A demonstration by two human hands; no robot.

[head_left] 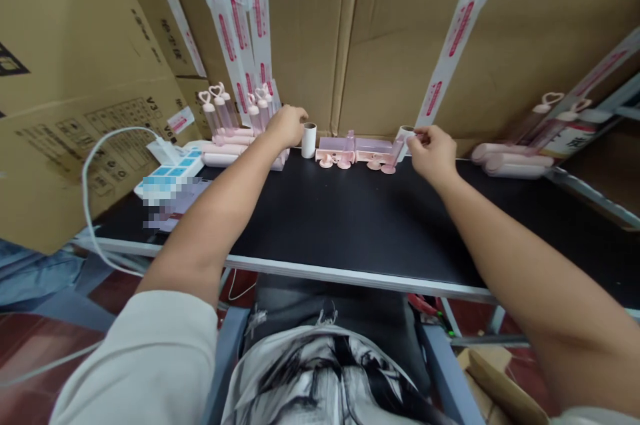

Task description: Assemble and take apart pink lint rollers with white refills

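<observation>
My left hand (pixel 289 127) reaches to the back of the black table. Its visible fingers stretch out above and beside an upright white cylinder (pixel 309 142), and nothing shows in them. Left of it stand several clear pink tubes with heart-shaped tops (pixel 220 108). My right hand (pixel 435 155) has thumb and fingers pinched at the upper end of a tilted clear pink tube (pixel 399 150) with a round pink base. A second white cylinder (pixel 406 131) stands right behind that tube. Between my hands lies a pink holder (pixel 340 155) with clear pink parts and round discs.
A white and blue power strip (pixel 173 171) with a cable lies at the left. Pink rolls (pixel 520 165), more heart-topped tubes and a labelled bottle (pixel 575 135) sit at the right. Taped cardboard (pixel 390 31) walls the back. The table's metal edge (pixel 350 273) runs in front.
</observation>
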